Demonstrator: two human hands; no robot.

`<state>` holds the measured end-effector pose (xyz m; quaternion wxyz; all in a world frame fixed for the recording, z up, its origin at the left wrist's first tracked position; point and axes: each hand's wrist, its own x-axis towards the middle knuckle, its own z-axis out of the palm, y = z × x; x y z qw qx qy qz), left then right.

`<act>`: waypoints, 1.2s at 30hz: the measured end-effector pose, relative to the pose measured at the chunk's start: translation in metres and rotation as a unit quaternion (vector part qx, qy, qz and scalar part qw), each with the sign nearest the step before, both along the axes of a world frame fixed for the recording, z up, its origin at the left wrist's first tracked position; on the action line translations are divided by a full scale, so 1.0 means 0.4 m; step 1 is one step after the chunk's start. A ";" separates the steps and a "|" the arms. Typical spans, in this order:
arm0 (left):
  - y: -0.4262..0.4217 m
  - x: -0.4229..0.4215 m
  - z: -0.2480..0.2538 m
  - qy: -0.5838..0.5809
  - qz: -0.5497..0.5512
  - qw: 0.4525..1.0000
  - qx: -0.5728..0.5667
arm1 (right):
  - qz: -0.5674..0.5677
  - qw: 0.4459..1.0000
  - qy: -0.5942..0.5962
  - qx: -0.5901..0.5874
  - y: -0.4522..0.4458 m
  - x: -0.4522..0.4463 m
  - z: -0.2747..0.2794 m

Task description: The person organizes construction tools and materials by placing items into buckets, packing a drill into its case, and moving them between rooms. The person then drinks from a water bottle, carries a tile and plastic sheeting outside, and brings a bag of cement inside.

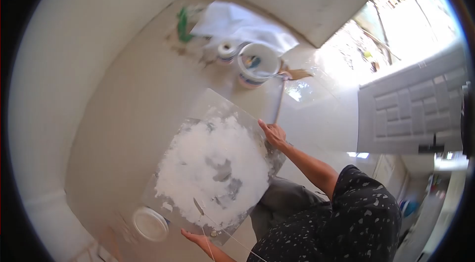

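A flat grey board (213, 99) carries a broad, uneven layer of white powdery or pasty material (198, 163), with darker bare patches near its middle. My right hand (273, 134) grips the board's upper right edge, thumb along the edge and the other fingers mostly hidden. At the lower edge, my left hand (197, 237) holds the board from the side, its fingers partly under it. A pendant (198, 206) on a thin chain hangs in front of the board.
A white bucket (245, 66), a smaller container (226, 52), a white sheet (237, 22) and a green object (183, 24) are on the floor beyond the board. A brush (299, 74) lies by the bucket. A round white lid (150, 223) is near my left hand. A grey door (410, 103) stands right.
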<state>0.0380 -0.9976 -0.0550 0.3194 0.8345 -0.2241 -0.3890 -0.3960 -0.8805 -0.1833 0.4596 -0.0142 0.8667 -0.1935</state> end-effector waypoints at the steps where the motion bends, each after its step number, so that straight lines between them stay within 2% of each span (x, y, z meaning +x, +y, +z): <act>1: -0.089 0.057 0.108 0.012 -0.024 1.000 -0.015 | -0.027 0.999 -0.017 -0.005 -0.031 0.064 0.131; 3: -0.054 -0.024 0.210 0.097 -0.149 0.983 -0.041 | -0.109 0.993 0.044 -0.013 0.186 0.040 0.223; 7: 0.060 -0.145 0.484 0.121 -0.267 0.955 -0.043 | -0.232 0.972 0.018 0.037 0.574 0.081 0.540; 8: -0.132 -0.199 0.325 0.140 -0.283 0.949 0.023 | -0.249 0.963 0.022 0.104 0.439 0.069 0.443; 11: -0.118 -0.367 0.289 0.167 -0.357 0.916 0.070 | -0.349 0.927 0.086 0.109 0.583 0.078 0.479; 13: -0.028 -0.515 0.274 0.136 -0.394 0.905 0.080 | -0.412 0.900 0.090 0.109 0.745 0.064 0.427; 15: 0.051 -0.639 0.201 0.108 -0.426 0.894 0.088 | -0.452 0.877 0.115 0.115 0.876 0.037 0.390; 16: 0.083 -0.704 0.166 0.117 -0.429 0.889 0.111 | -0.440 0.886 0.101 0.107 0.941 0.018 0.362; 17: 0.120 -0.758 0.136 0.123 -0.431 0.883 0.137 | -0.472 0.872 0.089 0.094 1.012 0.011 0.334; 18: 0.172 -0.818 0.114 0.100 -0.454 0.877 0.122 | -0.503 0.857 0.076 0.082 1.070 -0.016 0.314; 19: 0.227 -0.903 0.088 0.082 -0.479 0.868 0.104 | -0.490 0.866 0.064 0.074 1.118 -0.070 0.296; 21: 0.321 -1.052 0.064 0.038 -0.500 0.852 0.152 | -0.552 0.828 0.061 0.075 1.199 -0.144 0.340; 22: 0.386 -1.089 0.028 0.034 -0.523 0.841 0.135 | -0.598 0.796 0.078 0.047 1.236 -0.149 0.318; 23: 0.435 -1.144 0.007 0.033 -0.544 0.829 0.128 | -0.596 0.798 0.072 0.045 1.281 -0.157 0.295; 25: 0.550 -1.239 -0.017 0.024 -0.556 0.825 0.101 | -0.644 0.760 0.074 0.049 1.403 -0.195 0.252; 27: 0.645 -1.405 -0.069 0.021 -0.584 0.808 0.071 | -0.659 0.747 0.085 0.018 1.498 -0.291 0.225; 28: 0.677 -1.466 -0.098 0.011 -0.603 0.794 0.076 | -0.671 0.735 0.098 0.000 1.528 -0.326 0.212; 29: 0.587 -1.440 -0.096 0.038 -0.626 0.773 0.096 | -0.679 0.721 0.141 0.009 1.435 -0.281 0.299; 31: 0.561 -1.453 -0.165 0.060 -0.667 0.733 0.122 | -0.722 0.655 0.206 -0.088 1.436 -0.255 0.268; 32: 0.571 -1.472 -0.185 0.101 -0.664 0.729 0.128 | -0.708 0.686 0.159 -0.053 1.466 -0.242 0.283; 33: 0.567 -1.474 -0.187 0.135 -0.659 0.728 0.134 | -0.722 0.669 0.174 -0.041 1.468 -0.216 0.291; 35: 0.574 -1.469 -0.155 0.142 -0.660 0.721 0.154 | -0.665 0.719 0.199 0.040 1.462 -0.196 0.316; 36: 0.576 -1.454 -0.130 0.131 -0.660 0.727 0.134 | -0.657 0.727 0.196 0.045 1.468 -0.184 0.350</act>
